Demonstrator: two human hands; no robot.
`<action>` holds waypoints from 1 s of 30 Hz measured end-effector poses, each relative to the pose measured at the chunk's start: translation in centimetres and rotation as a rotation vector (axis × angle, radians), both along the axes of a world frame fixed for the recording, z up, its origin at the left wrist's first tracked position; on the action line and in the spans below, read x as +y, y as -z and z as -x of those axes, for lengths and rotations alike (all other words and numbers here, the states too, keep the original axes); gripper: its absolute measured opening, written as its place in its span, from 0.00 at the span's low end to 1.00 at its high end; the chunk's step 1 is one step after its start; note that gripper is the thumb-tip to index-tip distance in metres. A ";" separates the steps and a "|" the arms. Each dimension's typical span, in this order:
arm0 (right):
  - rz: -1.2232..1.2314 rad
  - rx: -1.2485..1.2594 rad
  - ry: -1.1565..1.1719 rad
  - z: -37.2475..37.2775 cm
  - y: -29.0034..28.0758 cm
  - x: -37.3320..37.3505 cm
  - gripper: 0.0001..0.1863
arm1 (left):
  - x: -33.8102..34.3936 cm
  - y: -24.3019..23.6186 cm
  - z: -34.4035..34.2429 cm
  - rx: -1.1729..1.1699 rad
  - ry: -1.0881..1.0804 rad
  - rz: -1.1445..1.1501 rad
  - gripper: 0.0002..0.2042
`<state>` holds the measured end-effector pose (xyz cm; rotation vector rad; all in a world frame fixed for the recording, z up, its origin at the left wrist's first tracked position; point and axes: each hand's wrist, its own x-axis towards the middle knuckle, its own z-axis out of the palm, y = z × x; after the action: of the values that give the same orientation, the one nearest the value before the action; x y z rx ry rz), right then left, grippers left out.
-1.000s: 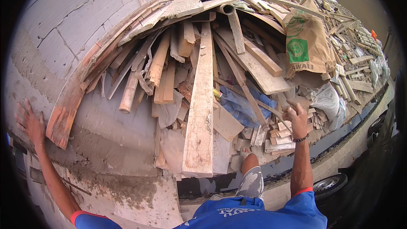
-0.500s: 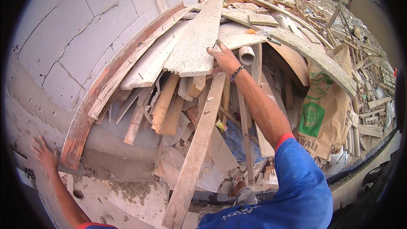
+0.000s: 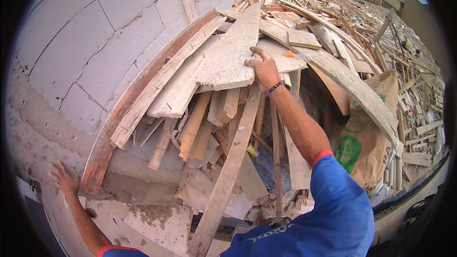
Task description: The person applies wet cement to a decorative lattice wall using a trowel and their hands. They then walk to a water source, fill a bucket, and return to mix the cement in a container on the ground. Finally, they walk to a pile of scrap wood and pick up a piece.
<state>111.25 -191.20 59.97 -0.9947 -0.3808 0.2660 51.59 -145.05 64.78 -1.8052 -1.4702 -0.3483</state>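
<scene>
Long white, rough-faced boards lie over a heap of scrap wood. At the right edge of the topmost white board point(image 3: 231, 59), my right hand point(image 3: 264, 69) grips with its fingers bent over the edge; the part beneath is hidden. A dark bracelet point(image 3: 275, 87) circles that wrist. Far to the left, my left hand point(image 3: 64, 179) has its fingers spread against the grey wall's base point(image 3: 35, 150), beside the lower end of a reddish curved beam point(image 3: 95, 173). A narrow plank point(image 3: 228, 166) leans up from below toward my right hand.
Nails stick up from a board point(image 3: 159, 88) along the block wall point(image 3: 90, 38). To the right stands a brown sack point(image 3: 373, 138) with green print, under a long grey plank point(image 3: 354, 83). Beyond spreads a field of wood debris point(image 3: 404, 57).
The view has shifted, so the pile sits lower and further right in it. The white board's right corner seems slightly raised. My right hand stays on its edge; my left stays by the wall.
</scene>
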 end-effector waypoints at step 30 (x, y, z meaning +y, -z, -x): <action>0.132 -0.142 -0.074 -4.6 -6.9 -1.6 0.23 | 0.3 0.3 0.1 0.035 0.095 -0.065 0.49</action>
<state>115.82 -192.76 66.88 -1.1344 -0.5353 0.2917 51.53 -144.72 64.53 -1.8235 -1.3372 -0.4050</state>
